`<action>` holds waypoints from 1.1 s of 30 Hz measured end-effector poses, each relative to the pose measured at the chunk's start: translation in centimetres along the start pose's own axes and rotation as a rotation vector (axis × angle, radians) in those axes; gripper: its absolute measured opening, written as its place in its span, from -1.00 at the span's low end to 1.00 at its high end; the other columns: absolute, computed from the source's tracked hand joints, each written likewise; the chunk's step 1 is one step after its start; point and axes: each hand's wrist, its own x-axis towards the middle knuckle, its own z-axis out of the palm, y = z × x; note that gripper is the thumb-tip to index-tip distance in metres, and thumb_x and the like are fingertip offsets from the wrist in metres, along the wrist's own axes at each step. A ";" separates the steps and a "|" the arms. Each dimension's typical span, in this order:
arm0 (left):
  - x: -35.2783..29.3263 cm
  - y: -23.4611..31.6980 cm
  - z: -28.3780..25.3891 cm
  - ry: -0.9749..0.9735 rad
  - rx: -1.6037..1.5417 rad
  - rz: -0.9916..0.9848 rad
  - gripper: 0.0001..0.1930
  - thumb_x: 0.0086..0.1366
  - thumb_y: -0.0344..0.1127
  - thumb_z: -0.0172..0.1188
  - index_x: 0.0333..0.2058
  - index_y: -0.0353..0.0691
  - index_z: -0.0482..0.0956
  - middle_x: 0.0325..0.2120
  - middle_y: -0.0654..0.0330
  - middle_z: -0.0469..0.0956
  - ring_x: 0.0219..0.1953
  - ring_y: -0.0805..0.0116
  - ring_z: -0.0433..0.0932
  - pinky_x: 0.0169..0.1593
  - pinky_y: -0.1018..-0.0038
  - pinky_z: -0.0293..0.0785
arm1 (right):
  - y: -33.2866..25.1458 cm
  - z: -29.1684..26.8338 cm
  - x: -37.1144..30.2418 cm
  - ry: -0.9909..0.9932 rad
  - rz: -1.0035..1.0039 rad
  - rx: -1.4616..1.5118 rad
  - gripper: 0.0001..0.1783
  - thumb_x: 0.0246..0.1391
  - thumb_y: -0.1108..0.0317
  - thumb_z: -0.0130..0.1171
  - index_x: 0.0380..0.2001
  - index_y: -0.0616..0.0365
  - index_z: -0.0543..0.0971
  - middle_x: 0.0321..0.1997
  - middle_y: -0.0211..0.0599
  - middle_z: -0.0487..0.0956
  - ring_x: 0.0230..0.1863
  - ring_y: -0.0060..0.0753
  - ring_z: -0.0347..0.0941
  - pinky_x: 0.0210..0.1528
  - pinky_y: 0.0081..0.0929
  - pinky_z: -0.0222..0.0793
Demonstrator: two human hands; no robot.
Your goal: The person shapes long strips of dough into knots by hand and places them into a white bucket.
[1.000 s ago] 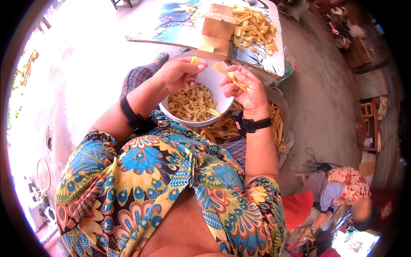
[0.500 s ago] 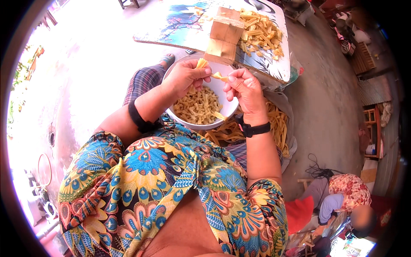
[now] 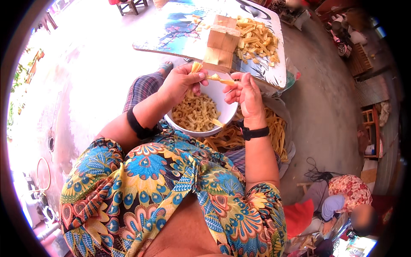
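Above a white bowl [image 3: 232, 107], my left hand [image 3: 180, 81] pinches several flat yellow strips [image 3: 196, 67] between thumb and fingers. One strip, with a knot [image 3: 215, 77] in it, stretches from there toward my right hand [image 3: 246, 94]. The fingers of my right hand are curled, and the strip's free end lies against them near the thumb. Many short, knotted yellow pieces [image 3: 195, 113] fill the lower part of the bowl. A longer strip [image 3: 218, 123] lies on the bowl's right inner side.
Beyond the bowl stands a low painted table [image 3: 180, 36] with wooden blocks [image 3: 222, 40] and a pile of cut yellow strips [image 3: 257, 40]. More long strips [image 3: 276, 128] lie in a cloth-lined heap to the right. Another person [image 3: 342, 195] sits at the lower right.
The right hand's thumb and fingers have shifted outward along the knotted strip, so more of its end shows. The left hand still grips its strips. The view has shifted slightly.
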 end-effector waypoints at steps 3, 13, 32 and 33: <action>-0.1 -0.1 1.1 0.013 0.054 0.015 -0.90 0.23 -0.39 0.07 -0.31 -0.27 0.46 -0.51 0.18 0.52 -0.67 0.57 0.37 -0.53 0.59 0.42 | 1.5 0.2 0.3 -0.093 -0.095 0.019 -0.73 0.04 0.25 0.17 -0.28 0.14 0.38 -0.53 -0.28 0.48 -0.68 -0.60 0.38 -0.65 -0.73 0.29; 0.0 -0.6 4.3 -0.148 0.097 -0.012 -0.90 0.23 -0.36 0.08 -0.35 -0.27 0.44 -0.50 0.15 0.54 -0.67 0.55 0.40 -0.56 0.64 0.39 | 2.2 0.7 0.6 -0.110 -0.174 0.397 -0.76 0.09 0.21 0.09 -0.32 0.17 0.47 -0.37 -0.35 0.47 -0.44 -0.51 0.34 -0.33 -0.56 0.28; -0.8 -1.8 1.2 -0.091 0.052 -0.179 -0.86 0.27 -0.31 0.00 -0.41 -0.23 0.44 -0.59 0.23 0.47 -0.69 0.54 0.34 -0.58 0.62 0.35 | 0.9 -1.9 0.9 -0.145 0.031 0.508 -0.59 0.18 -0.01 -0.14 -0.44 0.13 0.42 -0.73 -0.40 0.27 -0.84 -0.61 -0.02 -0.77 -0.66 -0.07; -0.8 -1.7 1.1 -0.084 0.020 -0.189 -0.87 0.26 -0.33 0.02 -0.39 -0.26 0.46 -0.59 0.24 0.46 -0.69 0.53 0.33 -0.58 0.61 0.33 | 1.0 -1.9 0.9 -0.146 0.038 0.506 -0.59 0.18 -0.01 -0.14 -0.44 0.13 0.42 -0.73 -0.40 0.27 -0.84 -0.61 -0.02 -0.77 -0.66 -0.07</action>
